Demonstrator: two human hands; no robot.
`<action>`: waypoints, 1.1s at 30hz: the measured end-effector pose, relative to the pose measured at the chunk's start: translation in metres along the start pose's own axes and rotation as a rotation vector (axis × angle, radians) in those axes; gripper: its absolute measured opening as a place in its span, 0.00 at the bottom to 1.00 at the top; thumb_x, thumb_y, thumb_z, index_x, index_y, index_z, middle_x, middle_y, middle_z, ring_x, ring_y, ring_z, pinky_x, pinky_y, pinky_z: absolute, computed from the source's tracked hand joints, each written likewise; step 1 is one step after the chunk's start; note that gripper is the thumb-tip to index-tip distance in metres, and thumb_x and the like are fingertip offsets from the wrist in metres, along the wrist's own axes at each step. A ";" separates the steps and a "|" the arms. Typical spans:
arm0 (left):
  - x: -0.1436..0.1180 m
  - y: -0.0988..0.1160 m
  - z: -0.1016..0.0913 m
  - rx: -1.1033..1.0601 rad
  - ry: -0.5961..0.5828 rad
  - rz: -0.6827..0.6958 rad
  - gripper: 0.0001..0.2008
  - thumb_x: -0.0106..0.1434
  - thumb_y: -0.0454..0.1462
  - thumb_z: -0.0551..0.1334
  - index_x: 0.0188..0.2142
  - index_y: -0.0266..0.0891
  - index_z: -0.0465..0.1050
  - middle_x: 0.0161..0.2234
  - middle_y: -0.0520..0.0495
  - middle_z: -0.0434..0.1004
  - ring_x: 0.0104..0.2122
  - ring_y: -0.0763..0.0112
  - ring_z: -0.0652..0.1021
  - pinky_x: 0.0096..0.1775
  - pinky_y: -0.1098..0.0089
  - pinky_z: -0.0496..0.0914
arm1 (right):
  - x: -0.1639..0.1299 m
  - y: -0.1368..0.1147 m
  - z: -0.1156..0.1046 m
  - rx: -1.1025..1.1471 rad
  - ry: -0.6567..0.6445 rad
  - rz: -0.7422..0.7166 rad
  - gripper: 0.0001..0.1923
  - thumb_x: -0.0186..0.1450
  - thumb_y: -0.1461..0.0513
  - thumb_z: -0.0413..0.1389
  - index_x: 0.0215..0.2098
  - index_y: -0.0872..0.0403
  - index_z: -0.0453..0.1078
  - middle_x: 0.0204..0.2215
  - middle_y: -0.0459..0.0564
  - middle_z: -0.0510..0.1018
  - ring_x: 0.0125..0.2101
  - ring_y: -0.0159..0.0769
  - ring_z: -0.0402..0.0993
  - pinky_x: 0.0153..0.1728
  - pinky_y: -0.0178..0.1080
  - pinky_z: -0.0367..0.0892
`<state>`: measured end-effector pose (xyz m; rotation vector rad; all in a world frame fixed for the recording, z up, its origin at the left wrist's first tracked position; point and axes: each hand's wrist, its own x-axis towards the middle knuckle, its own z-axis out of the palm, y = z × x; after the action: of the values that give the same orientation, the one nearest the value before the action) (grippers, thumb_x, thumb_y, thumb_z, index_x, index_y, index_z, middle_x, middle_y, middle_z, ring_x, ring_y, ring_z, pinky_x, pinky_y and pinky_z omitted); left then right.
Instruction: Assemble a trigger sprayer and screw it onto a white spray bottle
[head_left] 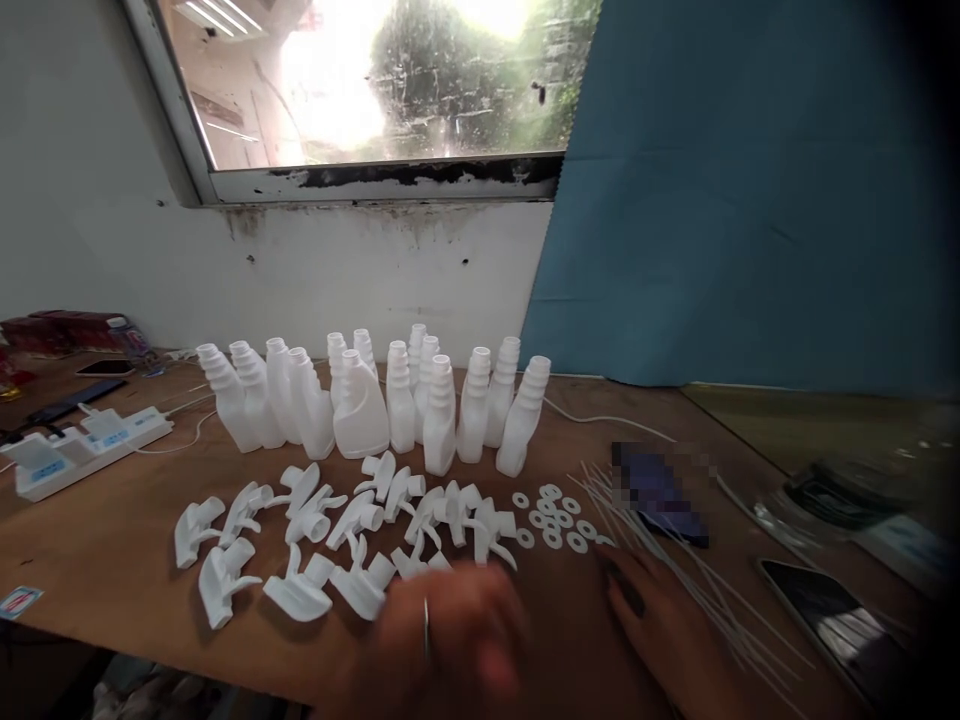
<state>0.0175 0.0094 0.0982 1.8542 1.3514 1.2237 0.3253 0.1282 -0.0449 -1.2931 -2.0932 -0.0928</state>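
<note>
At the near edge of the wooden table, the blurred left hand hovers at the white trigger heads, its grasp seemingly empty, while the right hand lies flat and unclenched touching thin white tubes, beside small washers.

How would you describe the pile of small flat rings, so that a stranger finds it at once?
Start from the row of white bottles standing on the brown table under the window. In front of the row's right end lie the rings, between the spray heads and the thin white tubes. Only they are flat discs with holes.
</note>
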 end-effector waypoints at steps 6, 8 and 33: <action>0.052 -0.071 0.004 0.589 -0.043 0.042 0.12 0.69 0.32 0.52 0.51 0.38 0.66 0.52 0.39 0.71 0.51 0.54 0.71 0.52 0.52 0.68 | 0.005 -0.006 -0.008 -0.006 -0.007 -0.002 0.14 0.69 0.61 0.46 0.44 0.54 0.72 0.37 0.55 0.76 0.38 0.44 0.75 0.40 0.46 0.74; 0.058 -0.078 0.006 0.674 -0.131 0.021 0.15 0.66 0.33 0.58 0.53 0.37 0.67 0.52 0.39 0.72 0.52 0.51 0.71 0.52 0.52 0.68 | 0.013 -0.015 -0.012 0.008 -0.054 -0.030 0.13 0.70 0.63 0.47 0.45 0.54 0.72 0.39 0.55 0.76 0.40 0.44 0.74 0.42 0.46 0.73; -0.008 -0.042 0.035 -0.083 0.149 -0.016 0.10 0.67 0.40 0.59 0.48 0.44 0.69 0.51 0.44 0.74 0.50 0.61 0.76 0.49 0.65 0.71 | 0.053 -0.047 -0.001 0.045 -0.105 -0.198 0.16 0.71 0.64 0.45 0.32 0.52 0.73 0.32 0.52 0.79 0.34 0.45 0.76 0.37 0.47 0.68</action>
<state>0.0294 0.0203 0.0452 1.7207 1.3686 1.4117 0.2723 0.1442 -0.0010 -1.0829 -2.2958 -0.0644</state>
